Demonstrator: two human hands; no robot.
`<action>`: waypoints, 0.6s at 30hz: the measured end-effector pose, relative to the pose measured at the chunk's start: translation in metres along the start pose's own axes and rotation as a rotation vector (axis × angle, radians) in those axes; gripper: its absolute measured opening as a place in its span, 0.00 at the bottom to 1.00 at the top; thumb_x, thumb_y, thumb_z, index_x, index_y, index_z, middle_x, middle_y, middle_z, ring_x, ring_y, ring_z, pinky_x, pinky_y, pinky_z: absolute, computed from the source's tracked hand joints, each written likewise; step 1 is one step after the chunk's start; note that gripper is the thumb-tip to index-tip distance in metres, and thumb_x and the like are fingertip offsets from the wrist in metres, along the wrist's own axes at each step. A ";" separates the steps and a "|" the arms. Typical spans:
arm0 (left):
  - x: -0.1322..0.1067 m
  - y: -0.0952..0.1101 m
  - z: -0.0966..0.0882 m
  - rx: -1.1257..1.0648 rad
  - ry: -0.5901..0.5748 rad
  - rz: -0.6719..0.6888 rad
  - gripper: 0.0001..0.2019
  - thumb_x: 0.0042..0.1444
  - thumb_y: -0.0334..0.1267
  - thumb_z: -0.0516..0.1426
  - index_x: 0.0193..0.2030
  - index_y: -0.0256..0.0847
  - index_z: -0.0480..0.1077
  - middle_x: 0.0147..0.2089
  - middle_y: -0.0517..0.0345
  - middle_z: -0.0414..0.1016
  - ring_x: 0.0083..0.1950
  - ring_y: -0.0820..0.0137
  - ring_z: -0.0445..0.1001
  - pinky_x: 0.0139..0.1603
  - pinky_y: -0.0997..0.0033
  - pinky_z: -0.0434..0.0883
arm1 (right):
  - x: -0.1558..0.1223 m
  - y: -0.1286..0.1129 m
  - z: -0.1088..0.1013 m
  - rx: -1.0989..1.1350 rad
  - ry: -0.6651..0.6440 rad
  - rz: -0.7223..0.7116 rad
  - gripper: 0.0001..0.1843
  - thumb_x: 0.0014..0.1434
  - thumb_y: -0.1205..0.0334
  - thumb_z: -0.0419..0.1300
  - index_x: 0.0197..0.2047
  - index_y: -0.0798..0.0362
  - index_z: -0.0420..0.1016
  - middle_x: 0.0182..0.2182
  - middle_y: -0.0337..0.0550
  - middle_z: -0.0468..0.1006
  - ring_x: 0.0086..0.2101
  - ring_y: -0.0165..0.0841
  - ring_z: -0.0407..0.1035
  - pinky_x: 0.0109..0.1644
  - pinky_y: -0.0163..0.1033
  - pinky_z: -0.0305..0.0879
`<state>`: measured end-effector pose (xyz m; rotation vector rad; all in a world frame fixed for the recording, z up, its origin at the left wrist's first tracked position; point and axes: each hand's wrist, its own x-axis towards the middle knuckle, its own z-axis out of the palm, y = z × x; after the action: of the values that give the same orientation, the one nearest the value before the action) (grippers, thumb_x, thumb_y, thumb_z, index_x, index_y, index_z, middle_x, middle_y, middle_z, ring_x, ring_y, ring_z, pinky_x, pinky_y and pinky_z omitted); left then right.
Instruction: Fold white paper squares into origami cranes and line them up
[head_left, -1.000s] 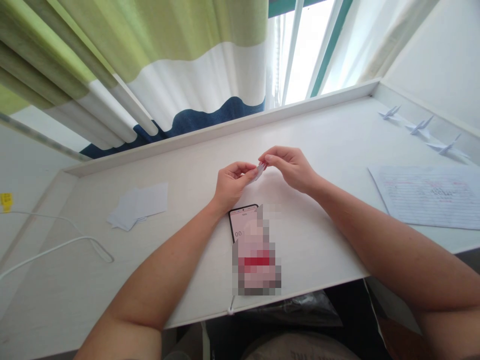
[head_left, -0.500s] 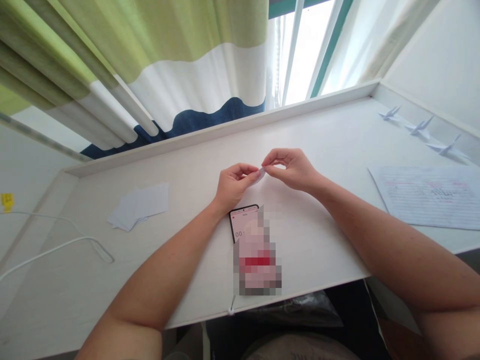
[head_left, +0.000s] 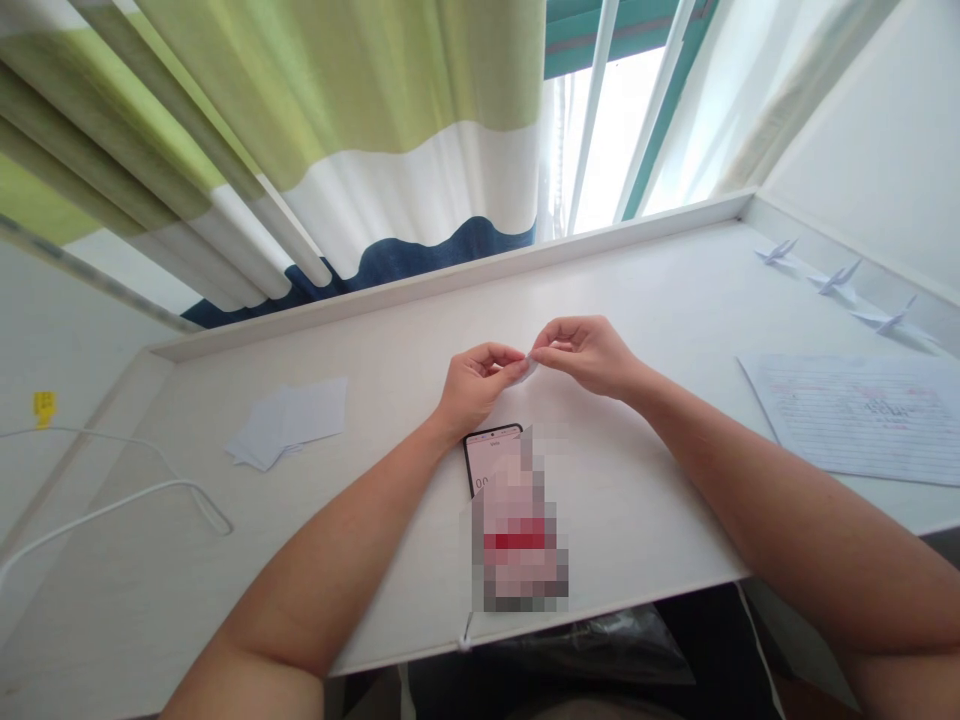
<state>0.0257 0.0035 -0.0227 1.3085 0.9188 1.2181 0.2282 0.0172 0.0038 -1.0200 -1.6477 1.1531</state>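
white desk (head_left: 652, 500) by striped curtain (head_left: 360, 130), paper (head_left: 529, 368) between hands (head_left: 476, 385)

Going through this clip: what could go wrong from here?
The small folded white paper is pinched only between the fingers of the left hand and right hand, so it could slip or tear. The left wrist is close to the smartphone and might nudge it.

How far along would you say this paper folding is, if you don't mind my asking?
Three folded paper cranes look finished at the far right of the table. A small piece of white paper is pinched between the fingers of the left hand and right hand. A pile of white paper squares remains, apparently unfolded.
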 end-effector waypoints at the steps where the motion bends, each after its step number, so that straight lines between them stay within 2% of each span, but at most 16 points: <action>1: 0.000 0.000 0.000 0.002 0.005 0.000 0.18 0.48 0.50 0.77 0.36 0.40 0.82 0.35 0.56 0.83 0.34 0.73 0.77 0.40 0.68 0.75 | 0.000 0.001 0.000 0.018 0.000 0.021 0.09 0.56 0.55 0.71 0.31 0.52 0.81 0.27 0.39 0.80 0.31 0.32 0.70 0.40 0.43 0.69; 4: -0.001 0.001 0.001 0.012 0.049 0.007 0.17 0.48 0.50 0.77 0.35 0.40 0.83 0.36 0.56 0.84 0.35 0.72 0.78 0.42 0.68 0.76 | 0.001 0.003 0.003 0.095 -0.006 0.040 0.11 0.57 0.53 0.72 0.34 0.52 0.82 0.33 0.42 0.83 0.35 0.34 0.73 0.43 0.42 0.69; 7: -0.001 0.001 0.001 0.029 0.081 -0.003 0.17 0.48 0.50 0.76 0.37 0.41 0.84 0.36 0.56 0.85 0.35 0.72 0.79 0.41 0.68 0.76 | 0.002 0.004 0.007 0.179 -0.015 0.065 0.13 0.57 0.51 0.72 0.36 0.52 0.82 0.34 0.42 0.83 0.36 0.33 0.73 0.44 0.42 0.68; 11: -0.002 0.004 0.001 0.068 0.040 -0.054 0.17 0.50 0.49 0.76 0.42 0.41 0.85 0.36 0.55 0.85 0.35 0.71 0.78 0.40 0.68 0.74 | 0.002 0.005 0.010 0.187 -0.010 0.082 0.13 0.57 0.50 0.72 0.36 0.52 0.81 0.33 0.41 0.82 0.36 0.33 0.74 0.45 0.42 0.69; 16: 0.000 0.006 0.001 0.029 0.087 -0.057 0.16 0.50 0.49 0.76 0.37 0.40 0.84 0.36 0.56 0.85 0.37 0.70 0.79 0.42 0.67 0.74 | 0.003 0.004 0.010 0.219 0.075 0.053 0.15 0.59 0.49 0.71 0.41 0.52 0.83 0.38 0.43 0.85 0.42 0.36 0.77 0.54 0.48 0.73; 18: 0.001 0.004 0.000 -0.036 0.122 -0.076 0.16 0.49 0.48 0.76 0.36 0.41 0.83 0.36 0.57 0.84 0.37 0.71 0.79 0.43 0.67 0.74 | 0.002 0.004 0.012 0.225 0.063 0.075 0.16 0.59 0.50 0.71 0.44 0.52 0.83 0.41 0.44 0.85 0.44 0.36 0.78 0.55 0.48 0.74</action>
<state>0.0259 0.0042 -0.0182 1.1701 1.0201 1.2600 0.2168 0.0168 -0.0024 -0.9704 -1.4048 1.3095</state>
